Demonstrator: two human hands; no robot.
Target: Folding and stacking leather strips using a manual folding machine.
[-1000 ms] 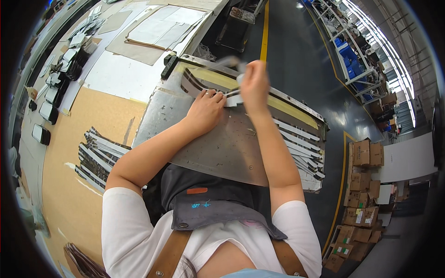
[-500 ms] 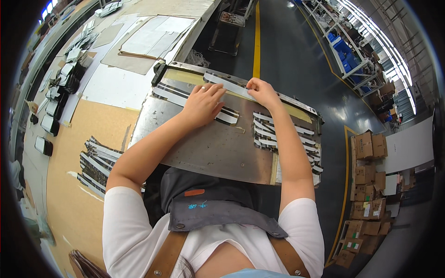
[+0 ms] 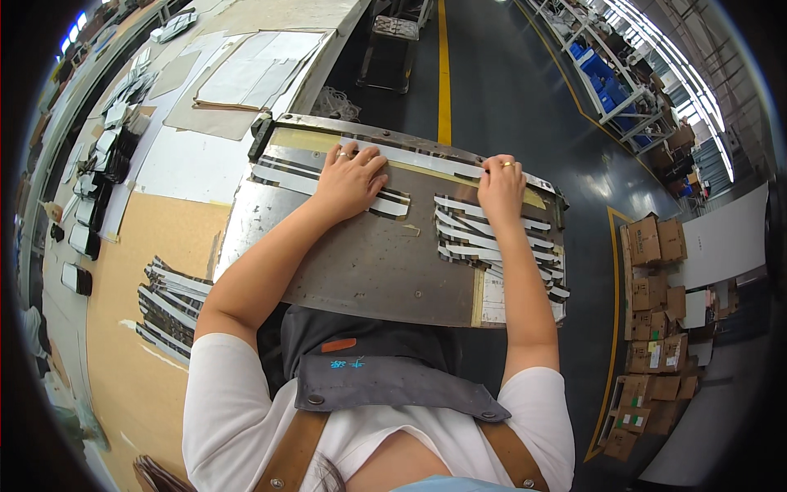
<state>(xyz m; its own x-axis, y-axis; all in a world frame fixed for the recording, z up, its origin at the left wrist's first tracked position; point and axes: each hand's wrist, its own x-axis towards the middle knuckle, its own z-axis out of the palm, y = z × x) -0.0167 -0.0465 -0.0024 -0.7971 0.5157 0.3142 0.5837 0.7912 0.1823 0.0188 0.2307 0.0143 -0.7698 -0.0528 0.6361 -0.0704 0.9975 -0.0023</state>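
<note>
- Pressing down on a long pale strip [image 3: 426, 160] that runs along the far edge of a grey metal plate [image 3: 369, 262]; both hands lie on it, one toward each end.
- Left hand [image 3: 348, 182] flat, fingers spread, palm down over the strip's left part and over a short striped piece [image 3: 389, 201] just beside it; grip open, nothing enclosed.
- Right hand [image 3: 500, 187] flat on the strip's right part, fingers together pointing away, ring on one finger; grip open too, only pressing.
- Fan of black-and-white strips [image 3: 500, 246] lies on the plate right under the right wrist, touching each other, spreading toward the plate's right edge.
- More striped pieces [image 3: 283, 168] at the plate's far-left corner.
- Plate sits on a tan tabletop [image 3: 139, 262]; a stack of similar dark strips [image 3: 168, 307] lies on it left of the left elbow.
- Pale sheets [image 3: 246, 74] farther off on the tabletop.
- Dark floor with a yellow line [image 3: 444, 66] beyond; cardboard boxes [image 3: 652, 295] stacked at right.
</note>
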